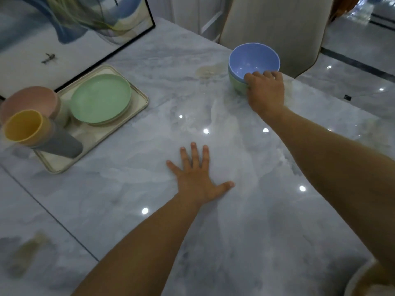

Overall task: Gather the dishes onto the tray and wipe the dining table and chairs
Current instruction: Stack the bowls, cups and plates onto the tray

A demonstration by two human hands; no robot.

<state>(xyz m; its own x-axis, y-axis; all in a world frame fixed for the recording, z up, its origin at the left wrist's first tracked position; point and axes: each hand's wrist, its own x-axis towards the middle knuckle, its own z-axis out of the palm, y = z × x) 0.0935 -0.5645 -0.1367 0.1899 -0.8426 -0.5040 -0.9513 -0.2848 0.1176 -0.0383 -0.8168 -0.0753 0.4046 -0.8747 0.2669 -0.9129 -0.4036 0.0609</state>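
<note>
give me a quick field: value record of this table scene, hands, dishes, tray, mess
left hand: flat on the table, fingers spread, holding nothing
right hand: gripping the near rim of the blue bowl
bowl stack: blue bowl nested in a green bowl, on the table, off the tray
tray: at left, holds green plates, a pink bowl and stacked cups, yellow cup on top
mess: stain left of the bowls
chair: behind the bowls

- right grip [266,92] wrapped on the near rim of the blue bowl [252,58], which sits nested in a green bowl [237,85]
- left grip [197,178] flat, fingers spread, on the tabletop [235,221]
- tray [140,103] way off left of both grips
</note>
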